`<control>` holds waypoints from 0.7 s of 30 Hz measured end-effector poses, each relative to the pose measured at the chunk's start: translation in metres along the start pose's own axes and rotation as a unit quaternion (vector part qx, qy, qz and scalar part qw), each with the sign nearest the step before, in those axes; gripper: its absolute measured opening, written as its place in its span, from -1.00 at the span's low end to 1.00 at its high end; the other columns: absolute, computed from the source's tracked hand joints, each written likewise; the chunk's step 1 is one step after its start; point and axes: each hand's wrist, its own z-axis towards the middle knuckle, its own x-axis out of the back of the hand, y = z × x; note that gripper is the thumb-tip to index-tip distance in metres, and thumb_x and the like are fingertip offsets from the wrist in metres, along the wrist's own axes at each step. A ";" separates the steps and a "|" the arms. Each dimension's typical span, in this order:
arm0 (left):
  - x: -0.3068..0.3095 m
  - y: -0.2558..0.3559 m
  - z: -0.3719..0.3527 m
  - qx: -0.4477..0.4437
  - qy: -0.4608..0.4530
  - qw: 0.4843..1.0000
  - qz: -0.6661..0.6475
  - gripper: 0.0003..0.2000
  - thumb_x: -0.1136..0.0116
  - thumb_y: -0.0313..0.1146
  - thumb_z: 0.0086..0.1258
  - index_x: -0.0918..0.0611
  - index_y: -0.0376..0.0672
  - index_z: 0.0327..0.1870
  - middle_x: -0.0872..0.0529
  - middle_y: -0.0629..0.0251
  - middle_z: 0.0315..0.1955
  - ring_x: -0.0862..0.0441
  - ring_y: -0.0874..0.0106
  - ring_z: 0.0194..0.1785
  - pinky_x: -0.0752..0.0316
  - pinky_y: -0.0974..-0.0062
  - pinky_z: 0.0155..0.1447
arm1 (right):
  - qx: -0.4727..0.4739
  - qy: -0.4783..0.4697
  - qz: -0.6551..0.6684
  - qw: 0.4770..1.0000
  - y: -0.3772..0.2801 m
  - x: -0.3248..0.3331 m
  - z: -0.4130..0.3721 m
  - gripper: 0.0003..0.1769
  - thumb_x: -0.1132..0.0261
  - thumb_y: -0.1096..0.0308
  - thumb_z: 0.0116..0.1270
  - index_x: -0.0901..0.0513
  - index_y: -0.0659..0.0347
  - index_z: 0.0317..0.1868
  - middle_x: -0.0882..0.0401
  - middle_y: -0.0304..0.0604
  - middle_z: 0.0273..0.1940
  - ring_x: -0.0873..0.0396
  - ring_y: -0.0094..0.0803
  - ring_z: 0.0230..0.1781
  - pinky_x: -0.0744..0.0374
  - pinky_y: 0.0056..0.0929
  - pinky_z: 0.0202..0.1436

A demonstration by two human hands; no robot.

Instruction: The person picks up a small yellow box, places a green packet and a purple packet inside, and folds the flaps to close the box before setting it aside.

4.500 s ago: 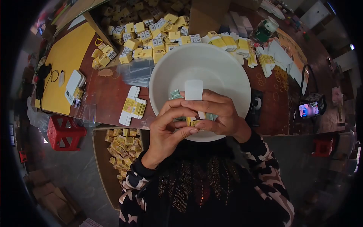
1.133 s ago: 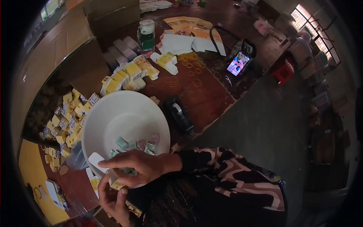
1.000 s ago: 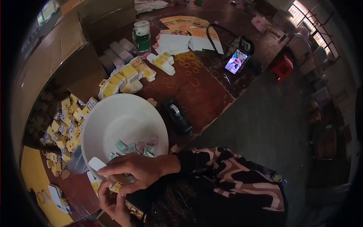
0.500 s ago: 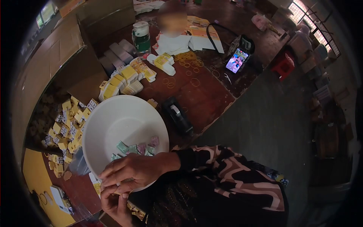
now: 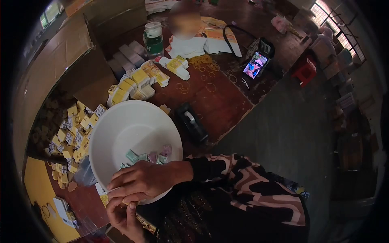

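Hands meet over the near rim of a white bowl (image 5: 121,121), at about seven o'clock of it. The right hand (image 5: 144,180) lies palm down across the rim with its fingers pointing toward nine o'clock. The left hand (image 5: 121,214) comes up from below at six o'clock, its thumb raised against the right fingers. Both hands are closed together on a small yellow carton (image 5: 127,201), pinched between the right fingertips and the left thumb. Only a sliver of the carton's yellow edge shows between the fingers, so its long axis and the way it points cannot be told. Inside the bowl, at its five o'clock side and just beyond the right knuckles, a row of small green and pink sachets (image 5: 149,156) lies against the wall. A black tape dispenser (image 5: 192,123) sits at three o'clock of the bowl, its long axis running from eleven to five. Loose yellow boxes (image 5: 73,133) are heaped at nine o'clock, and fanned flat cartons (image 5: 135,84) lie at twelve. Farther off at one o'clock are scattered rubber bands (image 5: 206,69) and a propped phone (image 5: 255,65) with its screen lit. A green bottle (image 5: 154,38) with a white cap stands upright at twelve o'clock.
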 end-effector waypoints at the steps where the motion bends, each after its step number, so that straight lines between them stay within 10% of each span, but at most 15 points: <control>1: -0.018 0.010 0.003 0.003 0.062 0.998 -0.005 -0.57 -0.26 -0.59 0.39 -0.43 -0.26 0.24 -0.58 0.14 0.12 -0.61 0.41 0.09 -0.54 0.50 0.13 | -0.009 0.008 0.024 1.000 -0.001 0.001 0.001 -0.59 -0.39 0.26 0.36 -0.67 0.15 0.18 -0.61 -0.04 0.16 -0.64 -0.09 0.14 -0.65 -0.17 0.19; 21: -0.011 0.010 0.021 -0.003 -0.006 0.996 0.090 -0.21 -0.30 -0.69 0.31 -0.15 -0.16 0.53 -0.49 0.03 0.31 -0.61 0.24 0.25 -0.56 0.37 0.26 | -0.186 -0.035 0.156 0.969 0.003 0.018 0.004 -0.72 -0.45 0.48 0.26 -0.78 0.28 0.00 -0.75 -0.06 0.06 -0.58 -0.08 0.26 -0.53 -0.16 0.34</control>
